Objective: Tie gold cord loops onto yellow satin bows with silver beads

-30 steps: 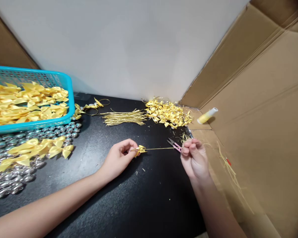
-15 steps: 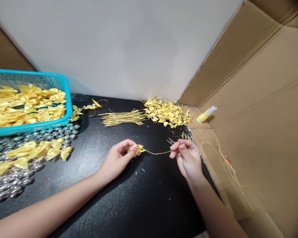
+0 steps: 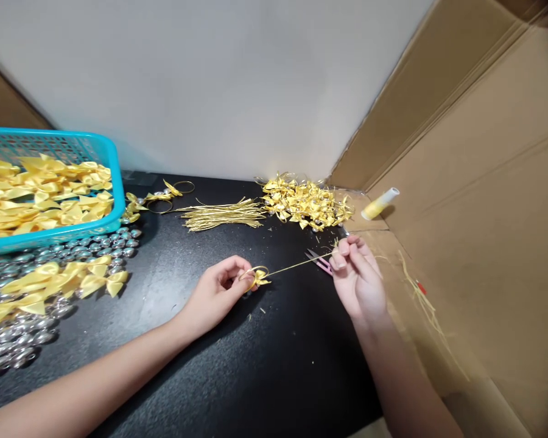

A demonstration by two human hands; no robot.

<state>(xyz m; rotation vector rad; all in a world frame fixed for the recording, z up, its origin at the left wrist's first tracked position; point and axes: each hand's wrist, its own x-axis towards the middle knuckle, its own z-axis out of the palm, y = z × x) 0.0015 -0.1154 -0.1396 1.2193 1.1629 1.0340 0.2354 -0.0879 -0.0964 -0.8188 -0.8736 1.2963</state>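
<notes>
Between the fingertips of my left hand [image 3: 221, 289] is a small yellow ribbon bow [image 3: 261, 278] with a gold loop of cord standing up from it. A thin gold cord [image 3: 296, 265] runs taut from the bow, rising to the right. My right hand [image 3: 358, 277] pinches the far end of that cord between thumb and fingers. Just left of the right hand, partly covered by it, lie scissors [image 3: 320, 262] with pink handles, blades pointing left. Whether a bead sits under the left fingers is hidden.
At left stands a turquoise basket [image 3: 117, 182] of yellow bows, with silver beads [image 3: 22, 340] and loose bows [image 3: 98, 277] before it. Farther back lie a bundle of gold cords [image 3: 223, 214] and a heap of finished-looking bows [image 3: 304, 201]. Cardboard [image 3: 484, 201] walls the right, near a yellow-white tube [image 3: 380, 204].
My right hand has moved right and slightly up, drawing the slack cord straight. The bow now shows more outside my left fingers, and the scissors' pink handles have come into view.
</notes>
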